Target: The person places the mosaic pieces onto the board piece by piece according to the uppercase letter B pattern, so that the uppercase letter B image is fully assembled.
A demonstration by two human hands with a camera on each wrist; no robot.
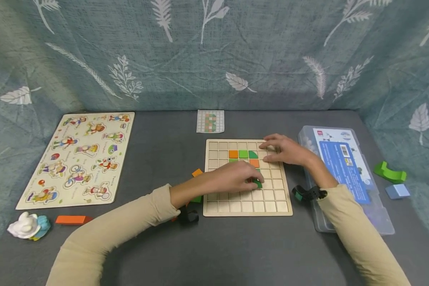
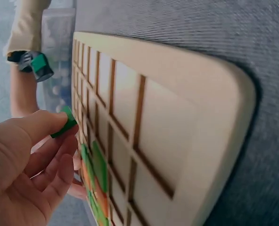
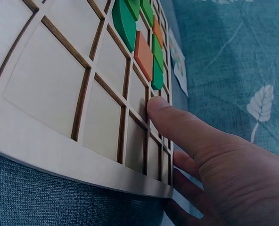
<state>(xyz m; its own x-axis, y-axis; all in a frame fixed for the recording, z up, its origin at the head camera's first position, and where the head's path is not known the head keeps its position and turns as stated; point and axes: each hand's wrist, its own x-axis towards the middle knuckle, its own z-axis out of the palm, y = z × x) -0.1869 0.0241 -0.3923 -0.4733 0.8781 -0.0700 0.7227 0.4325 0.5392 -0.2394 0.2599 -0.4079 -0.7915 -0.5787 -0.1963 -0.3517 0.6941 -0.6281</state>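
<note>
A wooden grid board (image 1: pixel 248 212) lies on the table with orange and green pieces set in some of its squares. My left hand (image 1: pixel 234 176) is over the board, and its thumb and fingers pinch a small dark green block (image 2: pixel 66 123). In the head view this block shows at the fingertips, over the right-centre squares. My right hand (image 1: pixel 286 150) rests at the board's upper right corner. Its thumb (image 3: pixel 163 110) touches the grid while other fingers lie along the edge. The left hand hides part of the pieces, including an orange square (image 1: pixel 254 163) at its margin.
A small pattern card (image 1: pixel 200 121) lies behind the board. Loose pieces, one an orange block (image 1: pixel 197 172), lie by the left forearm. At right are a clear plastic box (image 1: pixel 325 224), a green arch (image 1: pixel 389 172) and a blue block (image 1: pixel 398 191). A picture puzzle (image 1: pixel 93 157) lies left.
</note>
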